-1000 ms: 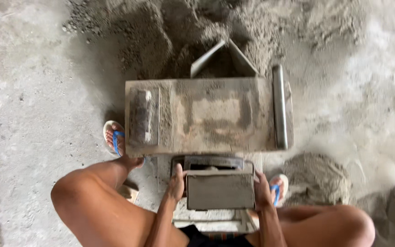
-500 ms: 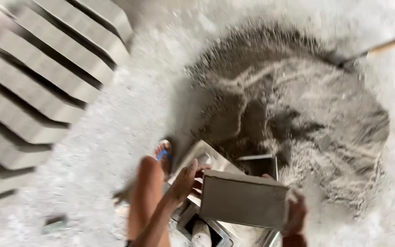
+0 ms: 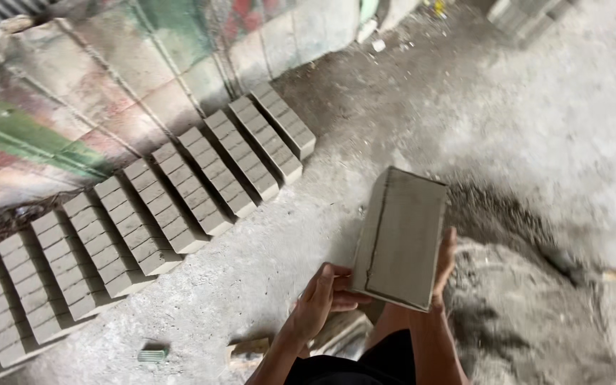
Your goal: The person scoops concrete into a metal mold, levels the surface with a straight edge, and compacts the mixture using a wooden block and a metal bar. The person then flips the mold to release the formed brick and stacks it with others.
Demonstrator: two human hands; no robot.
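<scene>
Both hands carry a grey rectangular block mould a little right of the frame's centre, tilted, its broad flat face up. The left hand cups the lower left corner, fingers curled under it; the right hand presses flat along the right edge. Below them the concrete floor is dusty and grey, with a dark heap of sand mix at lower right. Rows of fresh grey blocks lie across the left half, running up to a stained, painted wall at upper left.
</scene>
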